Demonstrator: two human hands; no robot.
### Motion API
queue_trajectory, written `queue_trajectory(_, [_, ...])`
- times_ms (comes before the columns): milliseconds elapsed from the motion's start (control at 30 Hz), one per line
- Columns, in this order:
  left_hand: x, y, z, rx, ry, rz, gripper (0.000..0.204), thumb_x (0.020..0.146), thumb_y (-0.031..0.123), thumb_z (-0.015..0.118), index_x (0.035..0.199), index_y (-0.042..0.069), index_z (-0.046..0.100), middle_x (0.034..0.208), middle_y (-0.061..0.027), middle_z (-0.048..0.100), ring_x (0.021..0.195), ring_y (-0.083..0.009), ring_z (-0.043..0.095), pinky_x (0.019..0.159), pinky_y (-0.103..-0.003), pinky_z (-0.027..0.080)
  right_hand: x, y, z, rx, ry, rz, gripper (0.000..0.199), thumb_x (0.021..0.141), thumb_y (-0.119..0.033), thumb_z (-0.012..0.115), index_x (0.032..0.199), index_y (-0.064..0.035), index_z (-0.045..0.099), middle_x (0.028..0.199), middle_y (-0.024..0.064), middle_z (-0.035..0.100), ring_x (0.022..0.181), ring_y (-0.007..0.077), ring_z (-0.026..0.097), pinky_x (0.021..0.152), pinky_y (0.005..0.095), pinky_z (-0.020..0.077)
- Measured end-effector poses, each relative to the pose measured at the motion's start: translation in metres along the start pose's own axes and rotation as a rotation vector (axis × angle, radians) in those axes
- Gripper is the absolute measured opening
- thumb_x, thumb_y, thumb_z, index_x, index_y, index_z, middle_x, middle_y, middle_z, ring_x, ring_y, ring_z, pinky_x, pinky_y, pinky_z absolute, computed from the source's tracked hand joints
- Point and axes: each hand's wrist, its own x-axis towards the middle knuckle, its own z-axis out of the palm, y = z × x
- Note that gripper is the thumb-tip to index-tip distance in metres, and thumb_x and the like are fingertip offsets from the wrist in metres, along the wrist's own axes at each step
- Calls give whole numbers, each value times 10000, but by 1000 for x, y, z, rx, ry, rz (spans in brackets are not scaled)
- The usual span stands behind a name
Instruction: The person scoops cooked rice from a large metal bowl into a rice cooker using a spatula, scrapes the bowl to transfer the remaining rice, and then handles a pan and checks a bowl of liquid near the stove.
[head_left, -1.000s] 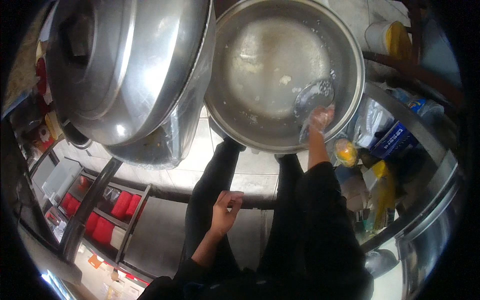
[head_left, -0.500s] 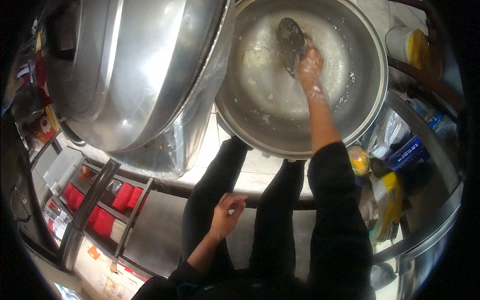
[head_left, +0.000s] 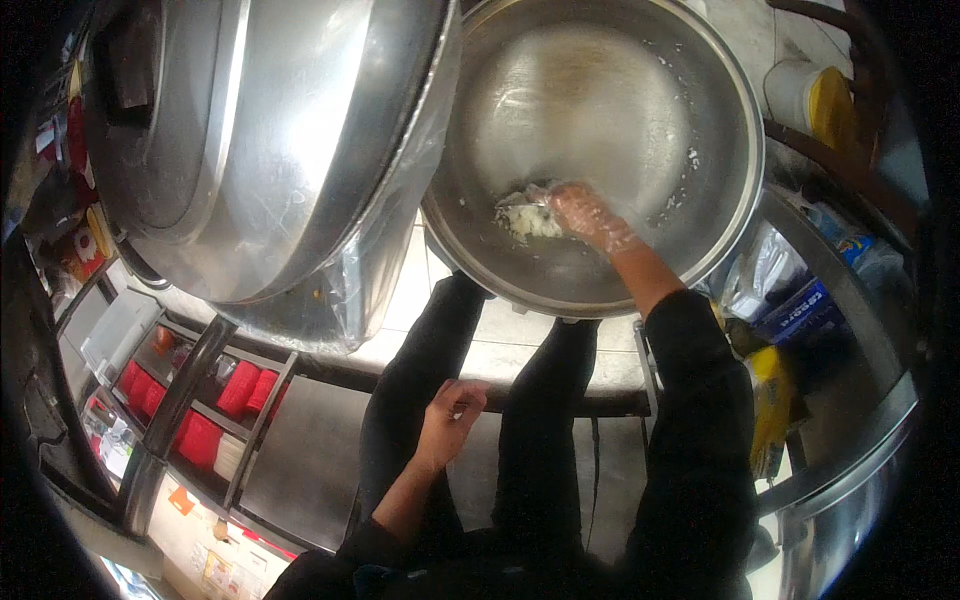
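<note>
White rice clump [head_left: 527, 217] touches gloved right hand [head_left: 590, 215] in steel bowl [head_left: 720, 120].

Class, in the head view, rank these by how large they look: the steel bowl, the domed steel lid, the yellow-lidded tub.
Domed steel lid and steel bowl: too close to rank, lid nearer the camera.
Yellow-lidded tub: clearly smallest.

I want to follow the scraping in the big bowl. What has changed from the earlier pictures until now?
The gloved right hand moved from the bowl's right wall to the far side, then back to the near bottom, gathering a white clump. The left hand stayed loosely curled by the thigh; the steel bowl and the big lid stayed put.
</note>
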Motion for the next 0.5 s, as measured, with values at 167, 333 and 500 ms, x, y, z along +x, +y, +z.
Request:
queue_trajectory(167, [-1,0,9,20,3,6,149,839,109,560,974,61,597,902,-55,544,808,-137,565,715,-255,459,-34,-6,21,279,224,62,244,861,-135,445,1067,-92,569,841,196,606,756,316,597,700,398,489])
queue_trajectory(333, [-4,-16,20,32,6,18,155,843,110,557,985,58,592,895,-45,555,790,-121,546,710,-249,443,-31,0,30,556,445,189,269,823,-147,524,1073,-58,561,868,183,613,801,311,596,733,378,481])
queue_trajectory(500, [-10,-24,26,9,3,-7,167,869,113,517,1011,44,573,825,-5,542,774,-82,519,694,-225,431,-61,3,-24,757,430,532,382,766,-146,629,1112,-14,534,1019,147,582,896,229,557,811,307,442])
